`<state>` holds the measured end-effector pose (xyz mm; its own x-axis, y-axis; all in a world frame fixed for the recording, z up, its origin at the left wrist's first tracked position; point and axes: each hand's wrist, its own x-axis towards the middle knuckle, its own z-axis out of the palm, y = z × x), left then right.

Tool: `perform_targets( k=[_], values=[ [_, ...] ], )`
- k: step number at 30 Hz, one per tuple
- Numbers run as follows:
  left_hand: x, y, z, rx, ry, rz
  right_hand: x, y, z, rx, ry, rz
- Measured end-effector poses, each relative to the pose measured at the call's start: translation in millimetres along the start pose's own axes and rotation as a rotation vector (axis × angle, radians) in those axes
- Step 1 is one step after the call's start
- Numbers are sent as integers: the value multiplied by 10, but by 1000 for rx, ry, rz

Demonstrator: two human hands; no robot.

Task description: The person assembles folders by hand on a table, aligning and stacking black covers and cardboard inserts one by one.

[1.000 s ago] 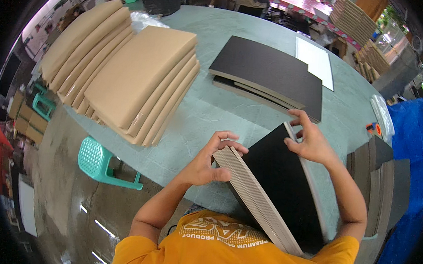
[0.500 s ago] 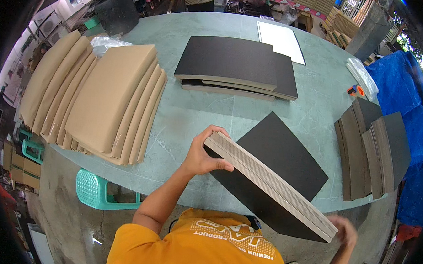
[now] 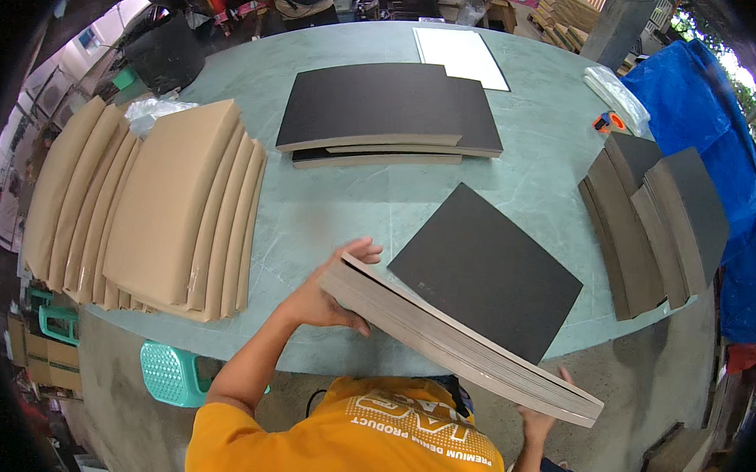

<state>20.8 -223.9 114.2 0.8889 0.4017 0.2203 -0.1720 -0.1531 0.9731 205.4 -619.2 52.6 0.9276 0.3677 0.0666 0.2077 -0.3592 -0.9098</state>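
- gripping a stack of boards, tilted at lower centre of head view, with left hand at upper-left end and right hand, partly hidden, nearer lower right
- apparently evening edges, near a black board at centre
- probably calling for steady two-handed support next

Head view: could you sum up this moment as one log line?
left hand: holding board stack by left end | right hand: at its right end, partly hidden | black board: lying on table
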Motion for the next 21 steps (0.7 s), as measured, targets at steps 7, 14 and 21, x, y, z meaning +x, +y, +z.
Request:
perform_targets(
  k=[7, 14, 21],
  values=[
    [53, -228, -77, 362, -43, -472, 794, -199, 152, 140, 32, 112],
    [1495, -13, -1009, 299, 461, -484, 3442, -1713, 1223, -39, -471, 178],
    [2476, -344, -2289, 250, 488, -579, 4738, -2048, 2656, 85, -812, 164]
  ],
)
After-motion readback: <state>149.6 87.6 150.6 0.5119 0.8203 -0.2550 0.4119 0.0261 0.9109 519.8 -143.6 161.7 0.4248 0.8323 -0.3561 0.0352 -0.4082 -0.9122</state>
